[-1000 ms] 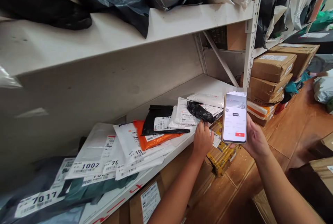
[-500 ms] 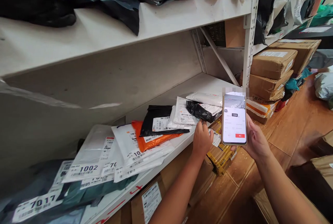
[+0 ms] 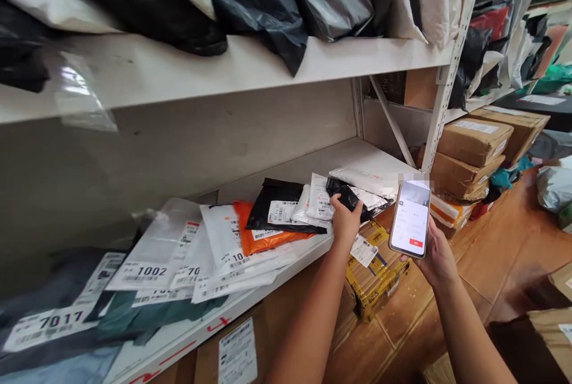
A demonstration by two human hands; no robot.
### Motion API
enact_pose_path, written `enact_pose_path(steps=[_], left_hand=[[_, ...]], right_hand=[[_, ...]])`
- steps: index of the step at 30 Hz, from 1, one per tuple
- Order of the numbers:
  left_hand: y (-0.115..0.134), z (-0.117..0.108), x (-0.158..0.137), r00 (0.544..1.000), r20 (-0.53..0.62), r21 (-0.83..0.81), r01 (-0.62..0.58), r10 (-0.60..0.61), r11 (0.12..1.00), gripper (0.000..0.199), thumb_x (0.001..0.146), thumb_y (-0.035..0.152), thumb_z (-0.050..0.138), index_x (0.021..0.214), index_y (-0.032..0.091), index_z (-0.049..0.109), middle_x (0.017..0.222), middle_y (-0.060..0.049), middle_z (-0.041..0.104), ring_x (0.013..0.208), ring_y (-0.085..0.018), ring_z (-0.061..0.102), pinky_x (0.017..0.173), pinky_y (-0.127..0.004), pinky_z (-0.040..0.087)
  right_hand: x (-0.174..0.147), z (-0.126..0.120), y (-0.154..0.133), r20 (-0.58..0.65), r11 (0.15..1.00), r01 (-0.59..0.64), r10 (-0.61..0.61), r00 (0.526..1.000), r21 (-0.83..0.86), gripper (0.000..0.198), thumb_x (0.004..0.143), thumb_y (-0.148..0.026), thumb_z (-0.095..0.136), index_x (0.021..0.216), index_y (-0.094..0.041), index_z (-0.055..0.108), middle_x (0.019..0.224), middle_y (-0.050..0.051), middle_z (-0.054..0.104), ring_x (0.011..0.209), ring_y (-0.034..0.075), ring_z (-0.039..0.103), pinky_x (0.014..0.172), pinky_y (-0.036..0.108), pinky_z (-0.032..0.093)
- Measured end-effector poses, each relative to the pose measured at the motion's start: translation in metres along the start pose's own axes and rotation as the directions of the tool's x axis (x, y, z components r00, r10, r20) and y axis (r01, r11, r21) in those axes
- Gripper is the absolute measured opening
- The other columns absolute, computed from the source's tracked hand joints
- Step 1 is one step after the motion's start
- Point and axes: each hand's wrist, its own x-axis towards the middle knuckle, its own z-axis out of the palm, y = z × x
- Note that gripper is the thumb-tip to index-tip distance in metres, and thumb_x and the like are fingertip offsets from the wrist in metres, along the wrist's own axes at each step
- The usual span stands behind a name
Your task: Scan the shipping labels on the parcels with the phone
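Observation:
My right hand (image 3: 440, 253) holds a smartphone (image 3: 411, 217) upright, its lit screen facing me with a red button near the bottom. My left hand (image 3: 345, 217) is closed on a small black plastic parcel (image 3: 350, 197) at the shelf's front edge, thumb and fingers on either side of it. Left of that hand lies a white labelled parcel (image 3: 320, 198), then a black mailer bag (image 3: 272, 193) on top of an orange one (image 3: 243, 223). Behind the held parcel is a white rolled packet (image 3: 357, 178).
More labelled mailers, one marked 1002 (image 3: 152, 271), cover the left of the shelf (image 3: 214, 327). Below stands a yellow-taped carton (image 3: 375, 289). Brown boxes (image 3: 476, 140) are stacked beyond the shelf post (image 3: 449, 92). Bags hang over the upper shelf edge (image 3: 357, 53).
My left hand has moved from below the shelf edge onto the black parcel and closed on it. The phone is tilted slightly more and its screen content differs. The view has shifted.

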Motion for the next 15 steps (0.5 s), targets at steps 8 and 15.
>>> enact_pose_path(steps=[8, 15], left_hand=[[0.021, -0.051, 0.028, 0.982, -0.022, 0.478, -0.155, 0.189, 0.865, 0.043, 0.088, 0.004, 0.040, 0.112, 0.014, 0.074, 0.111, -0.018, 0.068, 0.096, -0.033, 0.066, 0.082, -0.043, 0.054], [-0.012, -0.060, 0.014, 0.819, 0.020, 0.641, -0.451, 0.574, 0.621, 0.037, 0.090, 0.010, 0.042, 0.101, 0.018, 0.077, 0.121, -0.014, 0.066, 0.107, -0.032, 0.059, 0.092, -0.045, 0.051]], right_hand=[[0.000, -0.022, 0.005, 0.070, 0.999, -0.037, 0.038, 0.997, -0.018, 0.057, 0.083, -0.045, 0.075, 0.134, -0.031, 0.055, 0.116, 0.007, 0.076, 0.094, 0.031, 0.075, 0.048, 0.032, 0.061], [0.003, -0.009, 0.011, 0.079, 0.999, -0.050, 0.050, 0.996, 0.004, 0.066, 0.082, -0.045, 0.077, 0.140, -0.031, 0.051, 0.107, 0.006, 0.077, 0.081, 0.027, 0.076, 0.045, 0.030, 0.060]])
